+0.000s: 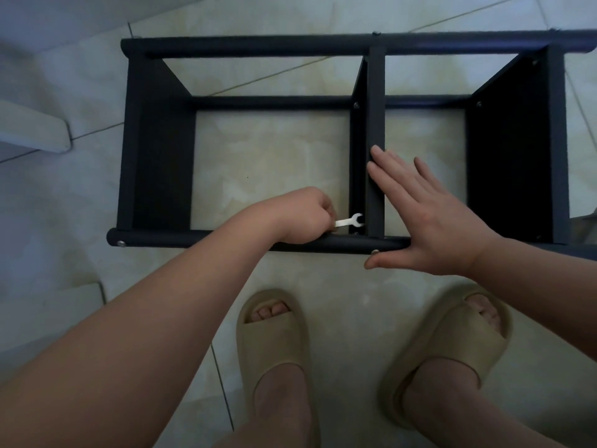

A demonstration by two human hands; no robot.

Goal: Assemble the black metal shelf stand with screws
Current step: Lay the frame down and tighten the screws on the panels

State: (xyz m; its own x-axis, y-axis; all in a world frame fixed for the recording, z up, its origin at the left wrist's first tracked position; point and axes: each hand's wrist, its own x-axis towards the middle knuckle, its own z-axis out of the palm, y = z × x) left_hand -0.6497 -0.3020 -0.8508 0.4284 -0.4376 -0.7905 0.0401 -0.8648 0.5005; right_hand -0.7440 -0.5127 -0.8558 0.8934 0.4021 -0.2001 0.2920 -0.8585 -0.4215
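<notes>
Black metal shelf stand (155, 150) lies on the tiled floor (355, 302) at 12 o'clock. Left hand (307, 218) fisted round small silver spanner (350, 221); right hand (433, 221) flat, pressing the centre divider (375, 108). Stand likely stiff and light, so brace it there.

Dim, bluish, soft light; wide-angle bending at edges.

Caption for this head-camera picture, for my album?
Left hand holds a wrench inside the black shelf stand; right hand braces it.
</notes>
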